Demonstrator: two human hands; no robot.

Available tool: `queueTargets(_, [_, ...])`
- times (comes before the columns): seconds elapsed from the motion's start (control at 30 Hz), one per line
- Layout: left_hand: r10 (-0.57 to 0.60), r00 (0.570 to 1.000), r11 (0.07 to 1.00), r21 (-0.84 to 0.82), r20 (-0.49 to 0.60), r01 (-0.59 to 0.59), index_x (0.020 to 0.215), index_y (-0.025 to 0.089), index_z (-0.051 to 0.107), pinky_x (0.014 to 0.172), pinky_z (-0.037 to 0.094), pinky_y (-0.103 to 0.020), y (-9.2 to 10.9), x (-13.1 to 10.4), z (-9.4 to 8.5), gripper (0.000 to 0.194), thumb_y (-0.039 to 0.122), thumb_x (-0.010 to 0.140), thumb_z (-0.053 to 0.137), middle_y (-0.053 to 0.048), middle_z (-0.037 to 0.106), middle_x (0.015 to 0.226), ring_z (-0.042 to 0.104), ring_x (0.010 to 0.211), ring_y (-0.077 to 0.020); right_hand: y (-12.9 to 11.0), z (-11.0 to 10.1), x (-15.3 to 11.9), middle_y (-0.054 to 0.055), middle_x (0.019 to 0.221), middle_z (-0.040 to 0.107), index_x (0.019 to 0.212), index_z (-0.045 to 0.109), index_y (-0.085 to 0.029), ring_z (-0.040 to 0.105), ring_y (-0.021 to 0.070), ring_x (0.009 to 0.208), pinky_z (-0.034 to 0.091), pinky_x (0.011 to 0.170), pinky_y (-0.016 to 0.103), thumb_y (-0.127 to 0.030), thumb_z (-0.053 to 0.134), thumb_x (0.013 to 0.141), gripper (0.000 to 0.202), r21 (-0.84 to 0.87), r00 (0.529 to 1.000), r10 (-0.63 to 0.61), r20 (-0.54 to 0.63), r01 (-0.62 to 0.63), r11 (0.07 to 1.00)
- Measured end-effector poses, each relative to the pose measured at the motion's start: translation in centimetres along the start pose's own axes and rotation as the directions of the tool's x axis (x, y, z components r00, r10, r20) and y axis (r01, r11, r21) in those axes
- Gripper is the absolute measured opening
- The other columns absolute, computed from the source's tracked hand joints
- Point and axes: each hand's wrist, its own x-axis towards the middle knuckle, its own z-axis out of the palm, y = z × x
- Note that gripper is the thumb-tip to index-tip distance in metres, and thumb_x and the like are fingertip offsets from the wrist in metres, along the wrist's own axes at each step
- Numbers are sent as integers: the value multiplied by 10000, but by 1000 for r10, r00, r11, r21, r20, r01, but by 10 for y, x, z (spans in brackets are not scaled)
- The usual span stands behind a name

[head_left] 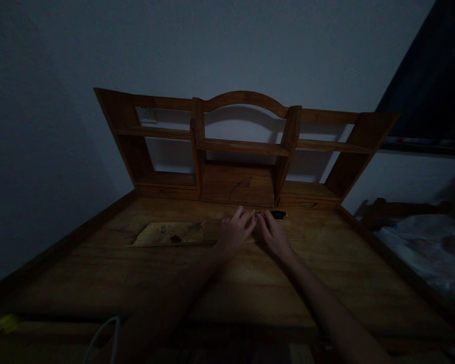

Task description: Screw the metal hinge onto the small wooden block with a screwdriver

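Both hands meet over a long flat wooden board [182,233] lying on the wooden desk [250,283]. My left hand [235,230] has its fingers closed near a small shiny piece [257,214]. Against the other side of that piece, my right hand [273,232] is pinched too. The piece is too small and dark to name, and the fingertips partly hide it. Just beyond my right hand lies a tool with a black and yellow handle [279,215]. The board's left end is jagged and carries dark marks.
A wooden shelf unit [242,147] stands at the desk's back against the wall. Raised edges run along both sides of the desk. A white cable [116,333] loops at the lower left, near a yellow object [9,322]. Whitish plastic [428,245] lies at the right.
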Motion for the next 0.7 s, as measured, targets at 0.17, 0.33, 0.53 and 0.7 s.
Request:
queueTargets(0.17, [-8,1000,1000,-9,5,8,987,233,688,642,416,-244,0,0,1,210,330,957,503,-44,648,1006,634,767,-144,3,2,0,60,863,690,998,524,-232,664,220,767,434,678,295,-384,343,1006,237,-28,1000,-5,-26,5,1000])
queueTargets(0.33, [-12,1000,1000,-10,1,12,986,250,680,639,418,-250,-1,-1,2,213,338,963,488,-31,649,1020,634,762,-147,0,1,0,63,921,704,1039,523,-236,675,221,807,452,709,298,-369,359,1003,215,-18,1000,7,-19,-7,1000])
queueTargets(0.53, [-13,1000,1000,-19,1,13,946,224,679,645,419,-248,-1,0,3,242,343,969,470,-51,648,1018,631,765,-147,-3,-1,-1,54,918,700,1036,521,-237,674,205,766,454,679,285,-364,368,999,202,6,1000,19,-17,-19,1000])
queueTargets(0.7, [-30,999,1000,9,38,29,969,221,688,639,402,-250,1,0,1,274,358,975,451,-52,656,1027,630,766,-143,-4,-1,-1,44,848,695,1044,527,-230,662,193,700,435,628,268,-375,393,988,206,-9,999,32,-26,-32,999])
